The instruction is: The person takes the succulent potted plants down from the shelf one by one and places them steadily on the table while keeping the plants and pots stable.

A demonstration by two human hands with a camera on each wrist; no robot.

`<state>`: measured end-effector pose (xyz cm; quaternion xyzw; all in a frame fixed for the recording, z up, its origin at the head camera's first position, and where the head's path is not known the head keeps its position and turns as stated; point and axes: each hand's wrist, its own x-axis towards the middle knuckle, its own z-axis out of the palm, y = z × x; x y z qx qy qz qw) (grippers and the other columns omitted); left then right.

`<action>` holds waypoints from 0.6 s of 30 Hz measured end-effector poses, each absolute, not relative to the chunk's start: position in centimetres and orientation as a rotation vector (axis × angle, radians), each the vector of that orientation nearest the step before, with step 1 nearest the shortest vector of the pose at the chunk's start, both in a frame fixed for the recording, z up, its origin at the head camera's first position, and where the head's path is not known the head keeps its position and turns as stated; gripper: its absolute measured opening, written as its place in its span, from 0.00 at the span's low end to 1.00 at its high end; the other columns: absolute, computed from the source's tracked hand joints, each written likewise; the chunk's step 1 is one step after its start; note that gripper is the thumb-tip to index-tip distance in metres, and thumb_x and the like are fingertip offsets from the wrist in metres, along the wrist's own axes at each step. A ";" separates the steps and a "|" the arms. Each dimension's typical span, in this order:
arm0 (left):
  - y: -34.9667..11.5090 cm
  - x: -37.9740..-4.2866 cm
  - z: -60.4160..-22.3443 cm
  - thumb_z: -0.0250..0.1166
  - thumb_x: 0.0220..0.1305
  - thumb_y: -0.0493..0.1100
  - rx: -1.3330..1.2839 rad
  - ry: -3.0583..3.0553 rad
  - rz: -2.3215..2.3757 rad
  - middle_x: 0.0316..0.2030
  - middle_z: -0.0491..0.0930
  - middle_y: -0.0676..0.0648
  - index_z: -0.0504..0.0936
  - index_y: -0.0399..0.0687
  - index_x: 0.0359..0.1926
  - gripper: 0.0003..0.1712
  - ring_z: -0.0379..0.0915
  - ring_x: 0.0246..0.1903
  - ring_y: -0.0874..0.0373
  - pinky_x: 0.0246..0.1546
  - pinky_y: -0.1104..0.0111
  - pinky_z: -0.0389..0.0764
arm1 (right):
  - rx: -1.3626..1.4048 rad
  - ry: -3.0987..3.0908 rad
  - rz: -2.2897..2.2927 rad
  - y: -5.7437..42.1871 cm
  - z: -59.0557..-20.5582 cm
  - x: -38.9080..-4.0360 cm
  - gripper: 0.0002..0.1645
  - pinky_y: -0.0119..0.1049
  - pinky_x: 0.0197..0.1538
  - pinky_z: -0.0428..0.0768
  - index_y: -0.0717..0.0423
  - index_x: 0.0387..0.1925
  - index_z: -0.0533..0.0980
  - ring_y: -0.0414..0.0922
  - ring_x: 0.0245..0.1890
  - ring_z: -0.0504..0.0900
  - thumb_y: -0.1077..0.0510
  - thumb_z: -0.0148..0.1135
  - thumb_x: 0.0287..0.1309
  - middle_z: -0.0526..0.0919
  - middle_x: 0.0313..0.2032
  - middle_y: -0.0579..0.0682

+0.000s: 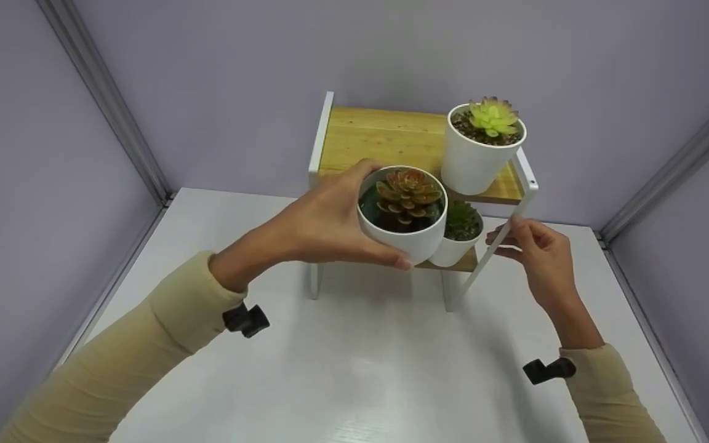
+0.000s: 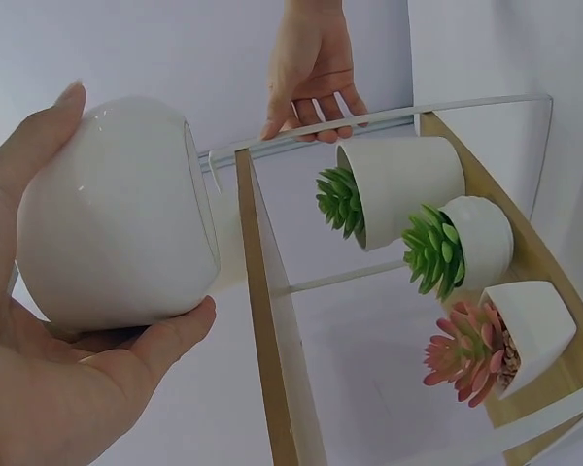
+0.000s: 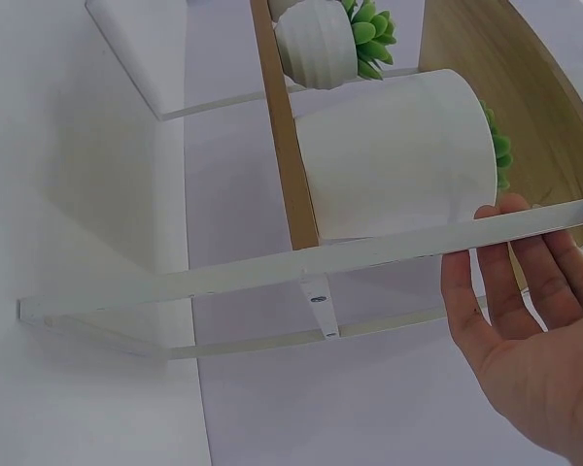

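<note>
My left hand (image 1: 320, 224) grips a rounded white pot (image 1: 419, 245) with a reddish-brown succulent (image 1: 408, 195) in it, thumb and fingers spread around its sides. The pot is held in front of the upper board of a small two-tier plant stand (image 1: 385, 138). In the left wrist view the pot (image 2: 112, 218) is turned with its rim towards the stand. My right hand (image 1: 544, 255) holds the stand's white right front leg (image 1: 482, 261), just below the top board. Its fingers (image 3: 520, 277) bend around that bar in the right wrist view.
On the top board's right end stands a tall white pot (image 1: 474, 161) with a yellow-green succulent. The lower board carries a tapered white pot (image 2: 408, 184), a ribbed round pot (image 2: 488, 243) and a square pot (image 2: 536, 335) with a pink succulent. A white tabletop (image 1: 354, 369) lies below, walls around.
</note>
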<state>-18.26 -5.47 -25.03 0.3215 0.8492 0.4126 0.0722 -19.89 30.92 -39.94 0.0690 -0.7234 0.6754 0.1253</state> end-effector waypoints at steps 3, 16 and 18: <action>-5.4 -18.0 -25.3 0.88 0.41 0.59 0.955 2.550 1.229 0.62 0.78 0.54 0.64 0.51 0.74 0.63 0.75 0.62 0.61 0.64 0.61 0.80 | 0.200 -2.111 1.962 31.0 -39.9 -19.8 0.22 0.37 0.50 0.91 0.70 0.49 0.82 0.43 0.43 0.92 0.51 0.57 0.79 0.91 0.39 0.48; -5.5 -17.2 -26.8 0.89 0.41 0.59 0.980 2.543 1.227 0.60 0.81 0.54 0.66 0.51 0.72 0.61 0.77 0.60 0.62 0.64 0.61 0.80 | 0.205 -2.066 2.010 31.0 -39.9 -20.0 0.24 0.40 0.50 0.91 0.74 0.49 0.80 0.44 0.42 0.92 0.52 0.58 0.78 0.90 0.38 0.50; -5.5 -17.2 -27.0 0.89 0.41 0.58 0.986 2.541 1.223 0.60 0.81 0.54 0.66 0.50 0.73 0.61 0.77 0.60 0.61 0.65 0.60 0.80 | 0.208 -2.069 2.013 31.0 -39.9 -20.0 0.24 0.40 0.50 0.91 0.74 0.49 0.80 0.44 0.42 0.92 0.51 0.58 0.78 0.90 0.38 0.49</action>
